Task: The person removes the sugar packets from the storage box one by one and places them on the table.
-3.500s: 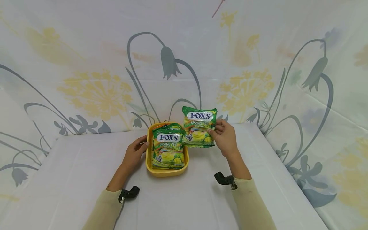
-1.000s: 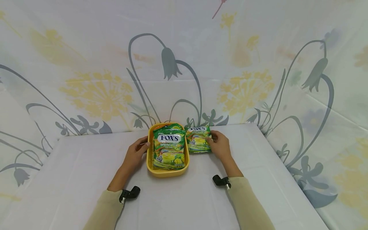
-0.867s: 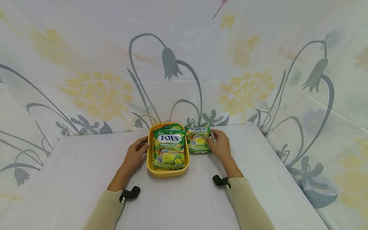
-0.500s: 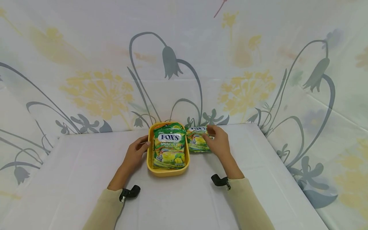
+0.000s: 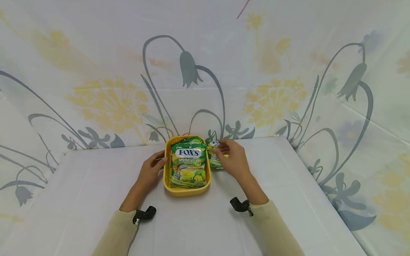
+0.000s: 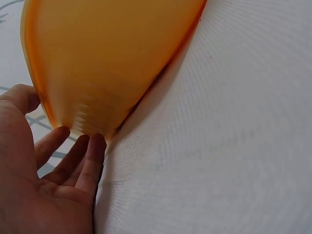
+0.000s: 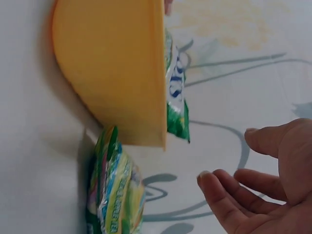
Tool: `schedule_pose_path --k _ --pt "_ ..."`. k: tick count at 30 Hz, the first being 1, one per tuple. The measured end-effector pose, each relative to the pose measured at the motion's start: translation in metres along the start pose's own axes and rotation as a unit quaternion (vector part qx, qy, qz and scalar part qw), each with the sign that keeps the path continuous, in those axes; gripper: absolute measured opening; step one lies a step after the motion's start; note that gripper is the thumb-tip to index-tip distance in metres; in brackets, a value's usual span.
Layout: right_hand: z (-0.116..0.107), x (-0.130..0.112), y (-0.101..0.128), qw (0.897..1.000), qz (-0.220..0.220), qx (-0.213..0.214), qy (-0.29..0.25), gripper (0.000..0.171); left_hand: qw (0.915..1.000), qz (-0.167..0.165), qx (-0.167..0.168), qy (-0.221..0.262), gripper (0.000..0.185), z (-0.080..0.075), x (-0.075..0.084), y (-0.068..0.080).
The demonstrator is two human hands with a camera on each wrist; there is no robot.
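A yellow tub (image 5: 185,192) stands at the back middle of the table with a green Fox's Spring Tea bag (image 5: 189,163) on top of its contents. My left hand (image 5: 148,172) rests against the tub's left wall (image 6: 107,58), and its fingers (image 6: 80,158) lie fairly straight on the wall. A second green bag (image 5: 213,157) lies flat on the table just right of the tub. My right hand (image 5: 230,160) hovers over that bag with relaxed fingers and holds nothing. In the right wrist view, the right hand (image 7: 258,195) is apart from the lying bag (image 7: 114,195) and the tub (image 7: 112,68).
A white cloth covers the table (image 5: 80,199). A floral sheet (image 5: 105,103) hangs close behind the tub and along both sides. Black wrist mounts (image 5: 144,215) sit on both sleeves.
My right hand lowered the second bag from the air onto the table beside the tub, let go of it, and drifted left over it. The left hand stayed on the tub.
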State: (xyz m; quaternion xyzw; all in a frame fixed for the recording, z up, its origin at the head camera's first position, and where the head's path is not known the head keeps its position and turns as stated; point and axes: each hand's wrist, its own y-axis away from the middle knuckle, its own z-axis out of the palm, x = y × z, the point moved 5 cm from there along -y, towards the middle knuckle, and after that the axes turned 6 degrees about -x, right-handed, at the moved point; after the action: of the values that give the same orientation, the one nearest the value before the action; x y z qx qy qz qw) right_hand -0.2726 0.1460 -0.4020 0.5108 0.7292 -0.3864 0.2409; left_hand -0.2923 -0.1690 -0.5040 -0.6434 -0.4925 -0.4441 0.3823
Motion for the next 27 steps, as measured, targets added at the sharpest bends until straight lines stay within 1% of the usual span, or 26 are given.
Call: schedule_pose_path --k 4,9,12,15,19,27 --pt "0.005 -0.012 0.004 1.000 -0.007 -0.010 -0.002 0.036 1.0000 0.002 -0.001 0.001 0.055 0.000 0.002 0.000" --pt "0.015 -0.023 0.008 0.999 -0.020 -0.025 0.004 0.036 1.0000 -0.005 0.000 -0.002 0.056 -0.001 0.002 0.000" --pt "0.023 -0.026 0.010 0.999 -0.023 -0.043 0.005 0.037 0.9999 -0.009 0.001 -0.006 0.056 0.000 0.001 0.001" --pt "0.030 -0.029 0.011 0.998 -0.021 -0.064 0.004 0.038 1.0000 -0.007 0.003 -0.001 0.055 0.000 0.001 0.001" --pt "0.037 -0.032 0.013 0.996 -0.014 -0.089 0.015 0.039 1.0000 0.003 0.005 0.008 0.055 0.000 0.002 0.002" --pt "0.049 -0.037 0.021 0.990 0.021 -0.141 0.015 0.045 0.9999 0.006 0.003 0.010 0.055 -0.001 0.001 0.001"
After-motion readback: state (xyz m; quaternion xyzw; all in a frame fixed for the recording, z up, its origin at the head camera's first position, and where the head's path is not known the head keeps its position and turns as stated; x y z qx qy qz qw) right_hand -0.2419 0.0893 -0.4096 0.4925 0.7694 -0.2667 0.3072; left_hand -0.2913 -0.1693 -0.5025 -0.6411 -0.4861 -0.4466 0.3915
